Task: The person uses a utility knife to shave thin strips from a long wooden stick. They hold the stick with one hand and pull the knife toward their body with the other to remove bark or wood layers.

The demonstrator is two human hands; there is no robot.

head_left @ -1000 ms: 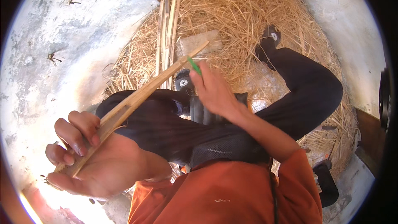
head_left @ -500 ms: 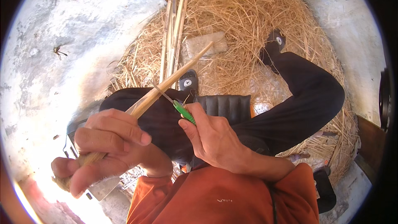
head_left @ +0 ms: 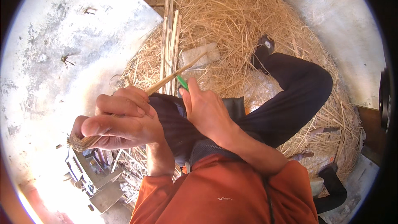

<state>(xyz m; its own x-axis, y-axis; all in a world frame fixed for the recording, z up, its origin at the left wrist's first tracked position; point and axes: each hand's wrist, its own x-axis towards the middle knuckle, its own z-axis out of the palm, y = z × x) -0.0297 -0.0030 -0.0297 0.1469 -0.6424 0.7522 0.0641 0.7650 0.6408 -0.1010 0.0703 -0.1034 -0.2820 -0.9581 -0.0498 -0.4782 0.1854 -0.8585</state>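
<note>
My left hand (head_left: 120,118) is closed around the thick, fibrous end of a pale wooden stick (head_left: 158,86). The stick slants up and to the right, narrowing to a thin tip above the straw. My right hand (head_left: 209,110) grips a small knife with a green handle (head_left: 181,81), thumb and forefinger pressed along it. Its thin blade crosses the stick partway between my left hand and the tip. The blade looks to be touching the wood, though its edge is hard to make out.
Straw (head_left: 224,8) covers the floor. Long split strips (head_left: 175,37) lie ahead beside a pale slab (head_left: 213,52). My dark-trousered legs (head_left: 296,72) are spread below. A metal tool frame (head_left: 105,193) sits at lower left, a knife-like tool (head_left: 330,130) at right. Pale walls (head_left: 107,0) rise on both sides.
My left hand has risen and turned somewhat. The knife in my right hand has slid along the stick, away from my left hand toward the tip. The whole view has shifted slightly.
</note>
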